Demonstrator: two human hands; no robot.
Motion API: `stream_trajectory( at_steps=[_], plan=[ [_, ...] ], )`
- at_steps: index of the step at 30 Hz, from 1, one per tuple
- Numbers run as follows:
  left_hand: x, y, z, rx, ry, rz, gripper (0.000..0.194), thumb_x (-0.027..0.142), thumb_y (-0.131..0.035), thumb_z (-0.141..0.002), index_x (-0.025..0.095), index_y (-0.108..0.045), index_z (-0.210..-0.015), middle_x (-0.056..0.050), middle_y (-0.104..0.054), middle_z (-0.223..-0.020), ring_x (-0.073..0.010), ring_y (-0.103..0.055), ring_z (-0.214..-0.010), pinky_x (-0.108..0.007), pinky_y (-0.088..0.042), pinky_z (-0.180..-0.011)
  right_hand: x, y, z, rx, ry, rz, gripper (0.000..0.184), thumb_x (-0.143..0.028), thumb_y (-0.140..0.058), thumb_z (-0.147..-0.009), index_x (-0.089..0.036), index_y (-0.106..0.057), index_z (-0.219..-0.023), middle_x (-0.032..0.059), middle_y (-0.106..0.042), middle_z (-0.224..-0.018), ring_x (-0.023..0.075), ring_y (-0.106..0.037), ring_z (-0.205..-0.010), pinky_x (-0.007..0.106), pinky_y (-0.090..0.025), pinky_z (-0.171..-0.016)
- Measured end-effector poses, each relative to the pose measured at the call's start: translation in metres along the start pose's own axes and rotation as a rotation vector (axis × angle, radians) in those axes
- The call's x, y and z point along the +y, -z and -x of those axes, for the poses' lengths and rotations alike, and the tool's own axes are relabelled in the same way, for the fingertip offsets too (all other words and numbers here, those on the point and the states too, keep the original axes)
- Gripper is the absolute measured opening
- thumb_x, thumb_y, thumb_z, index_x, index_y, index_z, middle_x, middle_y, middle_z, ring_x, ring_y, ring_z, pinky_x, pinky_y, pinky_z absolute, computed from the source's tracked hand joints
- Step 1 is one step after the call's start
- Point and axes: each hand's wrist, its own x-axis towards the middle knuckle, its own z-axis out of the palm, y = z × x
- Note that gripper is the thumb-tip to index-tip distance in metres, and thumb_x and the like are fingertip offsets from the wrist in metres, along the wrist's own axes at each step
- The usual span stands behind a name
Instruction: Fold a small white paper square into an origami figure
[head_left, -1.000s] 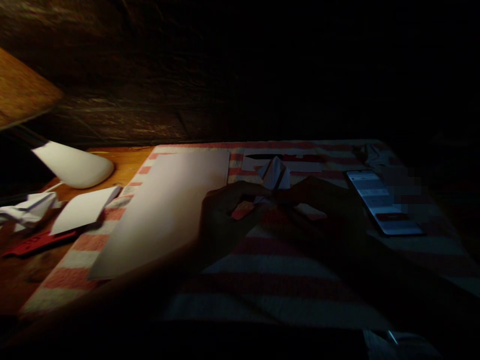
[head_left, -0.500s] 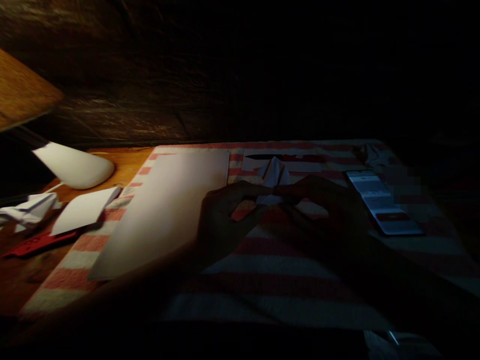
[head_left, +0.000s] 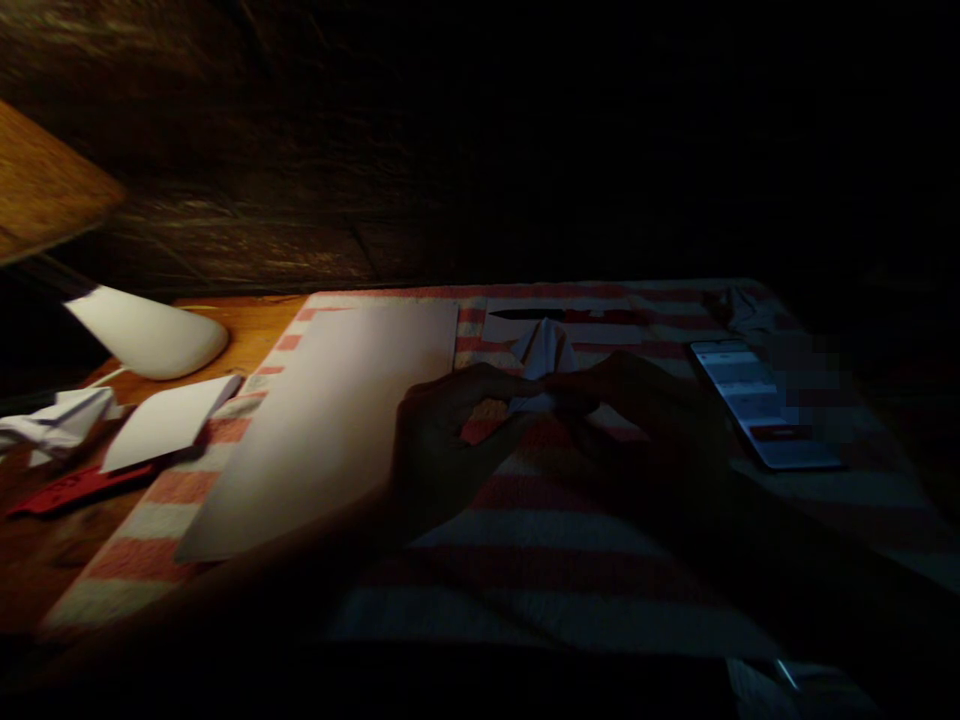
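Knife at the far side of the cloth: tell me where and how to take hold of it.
Probably best by its red handle, coming from the right: the knife lies crosswise, dark pointed blade to the left. The folded paper rises on the near side, by the blade.

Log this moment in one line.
hands: left hand and right hand pinch folded paper | left: large white sheet | right: lit phone | beyond: knife | under: striped cloth

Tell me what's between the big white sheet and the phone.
Head view: left hand and right hand holding folded paper over striped cloth, a knife on white paper beyond.
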Motion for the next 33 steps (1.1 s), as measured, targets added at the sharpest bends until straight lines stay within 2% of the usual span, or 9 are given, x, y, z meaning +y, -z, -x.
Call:
stream_trajectory(
  at_steps=[7, 14, 19, 22, 28, 33],
  plan=[
    [-0.006, -0.005, 0.002, 0.042, 0.004, 0.030, 0.023, 0.007, -0.082, -0.076, 0.020, -0.079, -0.095, -0.001, -0.081, -0.091, -0.0149, -0.076, -0.082, -0.024, -0.062, -0.074, 0.005, -0.003, 0.003, -0.013, 0.031, 0.049, 0.028, -0.009, -0.065, -0.092, -0.018, -0.067, -0.117, 0.0072, -0.072, -0.095, 0.0177, -0.068, -0.084, 0.031, -0.057, -0.068],
    [-0.008, -0.011, 0.001, 0.074, -0.024, 0.057, 0.014, 0.010, -0.081, -0.080, 0.019, -0.077, -0.090, -0.001, -0.078, -0.088, -0.0131, -0.074, -0.080, -0.022, -0.060, -0.073, 0.011, -0.011, 0.003, -0.017, 0.006, -0.003, 0.020, -0.009, -0.064, -0.091, -0.015, -0.067, -0.109, 0.0073, -0.068, -0.092, 0.0180, -0.066, -0.085, 0.029, -0.054, -0.067],
    [-0.010, -0.007, -0.003, 0.100, -0.119, -0.130, 0.027, 0.016, -0.085, -0.079, 0.018, -0.074, -0.104, -0.003, -0.078, -0.095, -0.0155, -0.073, -0.086, -0.026, -0.061, -0.080, 0.013, -0.013, 0.003, 0.043, -0.050, -0.029, 0.021, -0.011, -0.065, -0.090, -0.015, -0.069, -0.110, 0.0059, -0.068, -0.088, 0.0166, -0.064, -0.078, 0.030, -0.052, -0.067],
    [-0.013, -0.003, -0.004, 0.086, -0.198, -0.206, 0.025, 0.019, -0.083, -0.081, 0.018, -0.074, -0.105, -0.005, -0.078, -0.099, -0.0167, -0.073, -0.089, -0.029, -0.061, -0.083, 0.013, -0.013, 0.004, 0.053, -0.088, -0.067, 0.021, -0.012, -0.065, -0.092, -0.016, -0.070, -0.112, 0.0055, -0.069, -0.090, 0.0161, -0.064, -0.078, 0.030, -0.052, -0.068],
    [-0.013, 0.002, -0.004, 0.065, -0.320, -0.242, 0.028, 0.014, -0.078, -0.086, 0.018, -0.073, -0.114, -0.005, -0.075, -0.098, -0.0153, -0.073, -0.089, -0.027, -0.060, -0.079, 0.010, -0.009, 0.004, 0.028, -0.118, -0.123, 0.019, -0.016, -0.065, -0.095, -0.016, -0.070, -0.113, 0.0061, -0.071, -0.093, 0.0171, -0.067, -0.081, 0.030, -0.054, -0.071],
    [-0.009, 0.006, -0.005, 0.034, -0.365, -0.262, 0.027, 0.010, -0.076, -0.087, 0.017, -0.073, -0.112, -0.005, -0.074, -0.096, -0.0150, -0.072, -0.088, -0.026, -0.060, -0.077, 0.008, -0.007, 0.003, 0.033, -0.084, -0.088, 0.022, -0.017, -0.068, -0.094, -0.015, -0.070, -0.116, 0.0066, -0.072, -0.092, 0.0174, -0.068, -0.082, 0.030, -0.055, -0.072]
  ],
)
